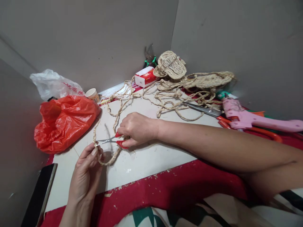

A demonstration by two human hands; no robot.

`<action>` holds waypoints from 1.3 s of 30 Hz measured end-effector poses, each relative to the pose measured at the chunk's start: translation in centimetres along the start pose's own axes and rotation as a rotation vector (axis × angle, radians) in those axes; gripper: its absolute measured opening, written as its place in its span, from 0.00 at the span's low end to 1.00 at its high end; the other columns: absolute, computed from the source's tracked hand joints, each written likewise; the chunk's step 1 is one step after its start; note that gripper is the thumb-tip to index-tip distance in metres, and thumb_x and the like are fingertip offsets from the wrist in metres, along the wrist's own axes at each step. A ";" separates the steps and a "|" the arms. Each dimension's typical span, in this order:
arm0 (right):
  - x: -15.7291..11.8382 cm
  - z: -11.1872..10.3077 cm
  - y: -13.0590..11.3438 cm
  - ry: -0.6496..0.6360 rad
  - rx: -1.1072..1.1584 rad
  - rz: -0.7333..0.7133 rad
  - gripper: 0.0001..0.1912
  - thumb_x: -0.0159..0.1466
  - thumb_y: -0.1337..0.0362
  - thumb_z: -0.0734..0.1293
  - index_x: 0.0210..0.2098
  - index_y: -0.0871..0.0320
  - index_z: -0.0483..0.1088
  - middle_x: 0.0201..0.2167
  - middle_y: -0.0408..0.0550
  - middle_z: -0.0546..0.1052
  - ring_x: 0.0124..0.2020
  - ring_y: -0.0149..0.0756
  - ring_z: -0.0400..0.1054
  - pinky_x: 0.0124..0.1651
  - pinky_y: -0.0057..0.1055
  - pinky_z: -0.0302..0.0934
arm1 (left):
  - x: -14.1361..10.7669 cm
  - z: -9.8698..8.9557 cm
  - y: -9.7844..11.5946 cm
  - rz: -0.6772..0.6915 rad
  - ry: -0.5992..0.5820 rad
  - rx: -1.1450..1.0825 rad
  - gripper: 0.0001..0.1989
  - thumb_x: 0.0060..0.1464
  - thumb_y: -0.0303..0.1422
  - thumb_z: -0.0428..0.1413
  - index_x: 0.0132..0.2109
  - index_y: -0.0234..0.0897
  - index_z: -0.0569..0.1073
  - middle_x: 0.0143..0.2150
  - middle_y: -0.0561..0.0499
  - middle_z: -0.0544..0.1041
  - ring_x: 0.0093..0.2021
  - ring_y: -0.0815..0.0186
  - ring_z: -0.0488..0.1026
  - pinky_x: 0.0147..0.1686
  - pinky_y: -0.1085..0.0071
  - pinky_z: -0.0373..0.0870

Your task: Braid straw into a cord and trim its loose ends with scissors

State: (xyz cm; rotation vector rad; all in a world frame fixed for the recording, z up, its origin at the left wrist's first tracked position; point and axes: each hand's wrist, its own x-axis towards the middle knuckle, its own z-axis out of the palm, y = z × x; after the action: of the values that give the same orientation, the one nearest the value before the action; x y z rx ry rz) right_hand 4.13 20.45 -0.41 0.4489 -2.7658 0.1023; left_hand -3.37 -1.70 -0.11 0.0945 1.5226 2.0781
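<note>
Between the thumb and fingers of my left hand (86, 167) is a braided straw rope (107, 163), pinched near the front left of the white board. The rope loops down from there and back up toward my right hand (138, 129). My right hand is closed round the red handles of small scissors (109, 140). Their blades point left, slightly parted, with the tips beside the rope just above my left fingertips. Whether the blades touch the rope I cannot tell. More of the braid runs from under my right hand to the back of the board.
On the left lie an orange-red plastic bag (66, 123), a clear bag (54, 85), a paper cup (92, 94) and a phone (39, 195). Behind are a tissue box (145, 77), pliers (149, 58) and coiled straw rope (171, 64). Large scissors (205, 109) and a pink glue gun (251, 118) lie right.
</note>
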 end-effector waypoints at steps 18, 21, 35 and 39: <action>0.1 -0.1 -0.6 -0.052 -0.072 -0.029 0.21 0.63 0.50 0.61 0.35 0.61 0.74 0.28 0.51 0.77 0.31 0.38 0.68 0.33 0.34 0.48 | -0.1 0.3 -0.1 -0.162 -0.032 -0.066 0.15 0.34 0.23 0.70 0.34 0.32 0.78 0.29 0.51 0.74 0.29 0.70 0.72 0.30 0.75 0.74; 0.1 0.0 -0.7 -0.052 -0.063 -0.039 0.21 0.62 0.49 0.61 0.33 0.61 0.74 0.28 0.50 0.78 0.30 0.37 0.68 0.32 0.34 0.47 | 0.0 0.3 -0.1 -0.166 -0.025 -0.054 0.14 0.33 0.23 0.70 0.32 0.30 0.78 0.28 0.51 0.74 0.29 0.70 0.72 0.31 0.76 0.74; 0.2 0.7 -0.3 -0.017 -0.040 -0.095 0.18 0.64 0.53 0.61 0.29 0.58 0.74 0.25 0.47 0.77 0.27 0.34 0.66 0.31 0.33 0.47 | 0.1 0.2 -0.4 -0.157 -0.017 -0.069 0.13 0.32 0.22 0.70 0.29 0.30 0.76 0.26 0.52 0.74 0.27 0.72 0.72 0.30 0.76 0.74; 0.3 0.8 -0.2 -0.011 -0.057 -0.103 0.17 0.65 0.56 0.60 0.28 0.58 0.74 0.26 0.46 0.77 0.26 0.33 0.65 0.31 0.33 0.47 | 0.1 0.3 -0.3 -0.169 -0.001 -0.063 0.14 0.31 0.21 0.70 0.30 0.30 0.77 0.27 0.52 0.74 0.27 0.72 0.72 0.29 0.77 0.74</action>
State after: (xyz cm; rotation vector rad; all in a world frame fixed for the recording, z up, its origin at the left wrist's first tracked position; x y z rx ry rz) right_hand 3.71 20.13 -1.03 0.5766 -2.7423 -0.0037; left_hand -3.25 -1.33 -0.29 -0.0550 1.4112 1.9888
